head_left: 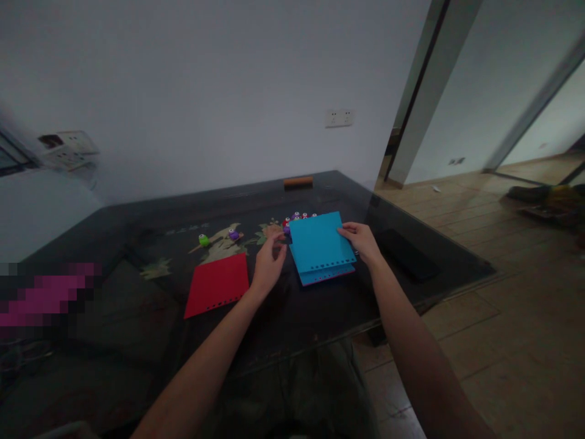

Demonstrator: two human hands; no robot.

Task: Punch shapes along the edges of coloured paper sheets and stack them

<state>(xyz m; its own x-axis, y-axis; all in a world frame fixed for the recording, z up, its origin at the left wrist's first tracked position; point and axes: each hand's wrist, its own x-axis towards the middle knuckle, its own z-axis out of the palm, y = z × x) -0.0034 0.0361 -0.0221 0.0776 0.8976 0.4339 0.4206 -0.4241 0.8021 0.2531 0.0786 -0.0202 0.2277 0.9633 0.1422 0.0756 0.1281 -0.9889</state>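
Observation:
My right hand (362, 242) pinches the right edge of a blue sheet (322, 241) with a row of punched holes along its near edge. This sheet is lifted and tilted over another blue sheet (328, 275), which has a pinkish edge showing beneath it. Just left of the sheets is my left hand (270, 259), its thumb and fingers apart and nothing visible between them. A red sheet (218, 283), also punched along its near edge, lies flat to the left of that hand. Small red and purple toys with big eyes (297, 217) sit behind the blue sheet, partly hidden by it.
On the dark table (320, 323) stand a green toy (203, 239) and a purple toy (233, 234). An orange-brown cylinder (298, 182) lies near the back edge. A black flat object (406, 255) rests at the right. The wall (205, 91) rises behind the table.

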